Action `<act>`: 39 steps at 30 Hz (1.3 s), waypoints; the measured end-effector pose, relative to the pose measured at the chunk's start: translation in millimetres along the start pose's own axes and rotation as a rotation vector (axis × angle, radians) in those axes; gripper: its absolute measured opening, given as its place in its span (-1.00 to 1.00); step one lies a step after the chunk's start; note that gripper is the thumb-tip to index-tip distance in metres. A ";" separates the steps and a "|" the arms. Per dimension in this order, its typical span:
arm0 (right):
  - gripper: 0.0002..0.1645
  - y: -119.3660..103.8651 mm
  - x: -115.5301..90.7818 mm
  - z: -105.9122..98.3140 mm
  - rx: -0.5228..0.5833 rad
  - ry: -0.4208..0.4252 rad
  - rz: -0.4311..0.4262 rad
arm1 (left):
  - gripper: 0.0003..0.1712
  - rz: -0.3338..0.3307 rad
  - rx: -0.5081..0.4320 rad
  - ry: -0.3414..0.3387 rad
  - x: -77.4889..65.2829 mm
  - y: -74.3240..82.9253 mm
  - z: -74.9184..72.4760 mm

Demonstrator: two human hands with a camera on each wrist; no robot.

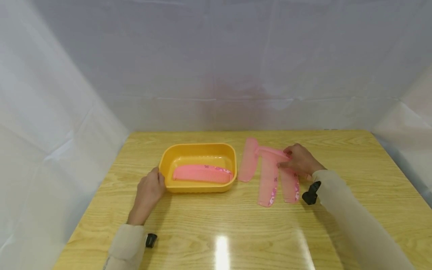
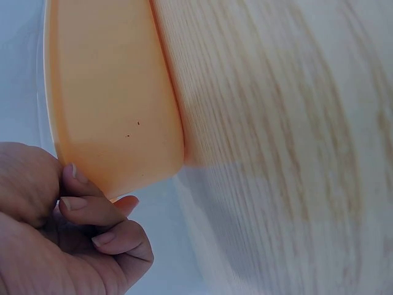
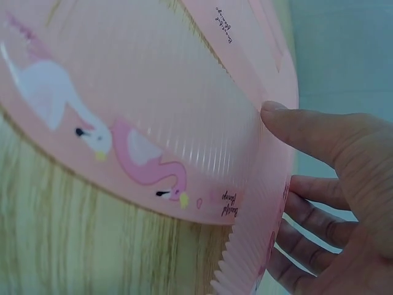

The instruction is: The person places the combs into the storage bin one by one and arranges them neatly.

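My left hand [image 1: 149,190] grips the left end of a yellow plastic basin [image 1: 197,189]; in the left wrist view its fingers curl at the basin's rim. A pink comb [image 1: 197,173] lies inside the basin. To the right, my right hand [image 1: 301,159] pinches another pink comb [image 1: 270,150] between thumb and fingers. That held comb [image 3: 261,196] lies across the far ends of other combs and is tilted up on edge in the right wrist view. Beneath and beside it are a left comb [image 1: 248,161], a middle comb [image 1: 267,182] and a right comb [image 1: 289,187], some with flamingo prints.
Everything stands on a wood-grain table [image 1: 209,221]. White sheeting [image 1: 216,67] hangs behind the table's far edge and along both sides. Small black devices are strapped at both wrists, including one at the right sleeve [image 1: 311,193].
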State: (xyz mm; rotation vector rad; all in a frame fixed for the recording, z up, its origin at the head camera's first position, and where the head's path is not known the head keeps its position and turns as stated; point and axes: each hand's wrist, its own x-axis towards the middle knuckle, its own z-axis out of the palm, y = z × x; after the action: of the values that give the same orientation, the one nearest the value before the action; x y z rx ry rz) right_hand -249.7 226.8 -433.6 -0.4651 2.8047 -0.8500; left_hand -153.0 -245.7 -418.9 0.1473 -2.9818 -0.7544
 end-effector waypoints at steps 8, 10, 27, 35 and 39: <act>-0.30 0.6 1.2 0.9 -0.015 0.004 -0.016 | -0.74 0.009 -0.004 0.000 -0.2 0.0 -0.6; -0.31 0.9 0.8 0.8 -0.016 0.005 -0.015 | -0.74 0.013 -0.006 0.000 -0.3 -0.2 -0.5; -0.29 1.7 -0.5 -4.5 0.030 0.016 0.026 | -0.74 0.011 -0.014 -0.006 1.0 0.5 0.1; -0.26 -4.3 3.2 -10.3 0.006 0.030 -0.007 | -0.74 0.010 -0.022 -0.011 0.7 0.3 0.1; -0.28 -9.9 6.9 -11.6 0.009 0.034 -0.021 | -0.75 0.009 -0.022 -0.015 0.0 0.8 -0.6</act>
State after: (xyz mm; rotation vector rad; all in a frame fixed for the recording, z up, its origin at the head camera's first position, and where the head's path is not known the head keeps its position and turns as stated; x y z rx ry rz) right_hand -256.8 222.6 -418.9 -0.4834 2.8301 -0.8827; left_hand -153.0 -245.2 -418.0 0.1278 -2.9850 -0.7903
